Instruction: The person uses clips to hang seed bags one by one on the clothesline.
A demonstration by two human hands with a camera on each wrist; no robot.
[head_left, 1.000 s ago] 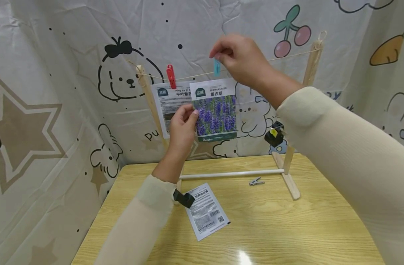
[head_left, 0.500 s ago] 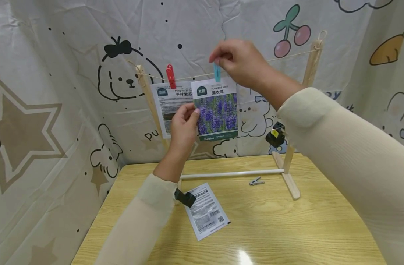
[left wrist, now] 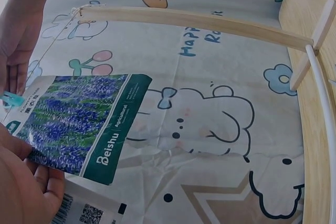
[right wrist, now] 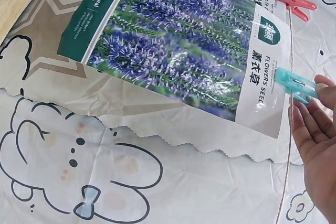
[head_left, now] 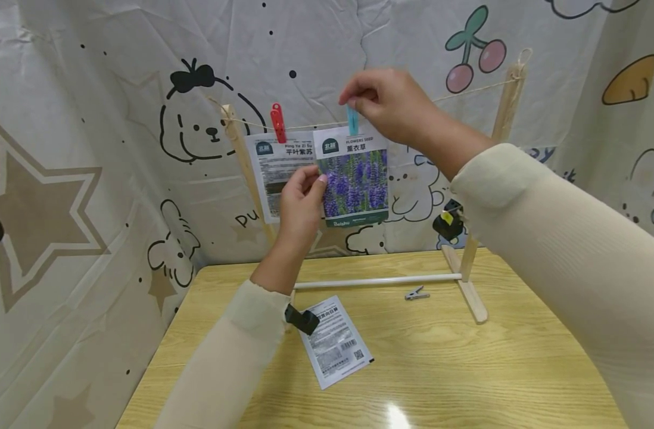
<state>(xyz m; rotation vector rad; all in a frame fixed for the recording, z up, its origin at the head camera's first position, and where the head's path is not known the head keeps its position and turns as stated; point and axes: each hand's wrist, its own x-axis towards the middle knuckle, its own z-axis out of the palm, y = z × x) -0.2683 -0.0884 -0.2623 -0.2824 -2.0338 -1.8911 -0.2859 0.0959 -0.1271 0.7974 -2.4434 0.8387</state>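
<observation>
Nearest, a white seed packet (head_left: pixel 336 349) lies on the counter (head_left: pixel 439 369). Beyond, the left hand (head_left: pixel 300 205) pinches the lavender seed packet (head_left: pixel 356 186) at its 9 o'clock edge. At 12 o'clock, the right hand (head_left: pixel 391 104) pinches a blue clothespin (head_left: pixel 352 120) on the string (head_left: pixel 466 90).

Head view looks forward from afar; both wrist views closely share the seed packet (head_left: pixel 355 182).
</observation>
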